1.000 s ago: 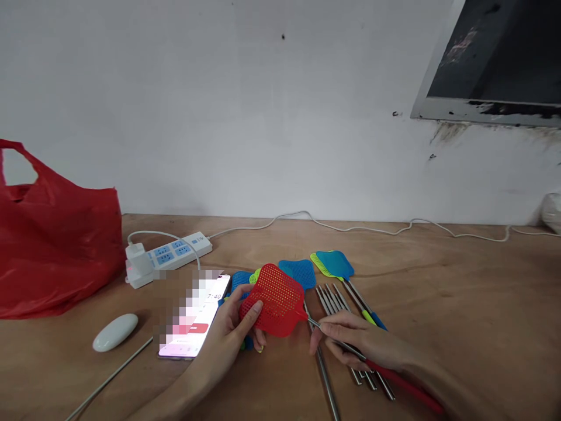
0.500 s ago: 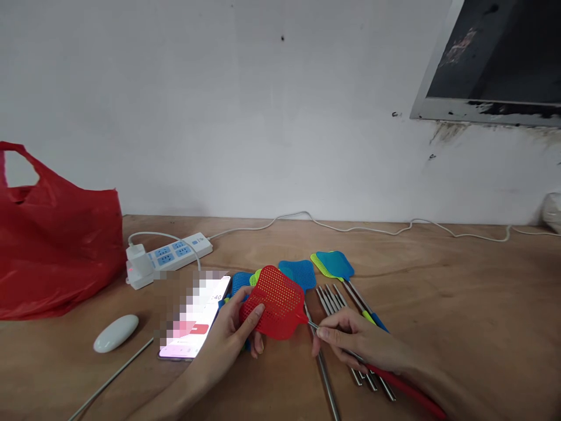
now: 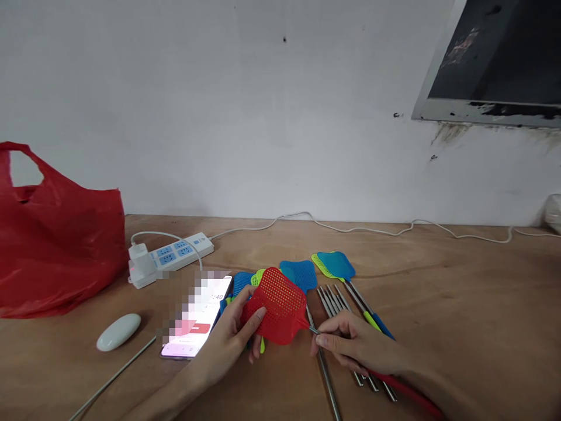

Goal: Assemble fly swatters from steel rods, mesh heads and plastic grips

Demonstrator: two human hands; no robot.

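Both my hands hold a red fly swatter [image 3: 280, 304] above the wooden table. The thumb of my left hand [image 3: 234, 327] lies on top of its perforated head, with the fingers underneath. My right hand [image 3: 346, 342] is closed around the metal rod close to the head; the red handle shows below that hand. Blue swatter heads [image 3: 298, 275] and a yellow-green one [image 3: 258, 277] lie behind, partly covered by the red one. Several bare metal rods [image 3: 333, 299] lie beneath and beside my right hand. A single rod [image 3: 326, 380] stretches toward the near edge.
Two swatters, one with a blue head [image 3: 336, 266], lie at the back right. Left of my hands are a lit phone [image 3: 197, 327], a white oval object [image 3: 118, 332], a power strip [image 3: 175, 254] and a red plastic bag [image 3: 65, 251]. A white cable [image 3: 350, 229] runs along the wall.
The red swatter's head has shifted slightly down and tilted a little. Both hands keep their hold on it. The whole view has moved very slightly.
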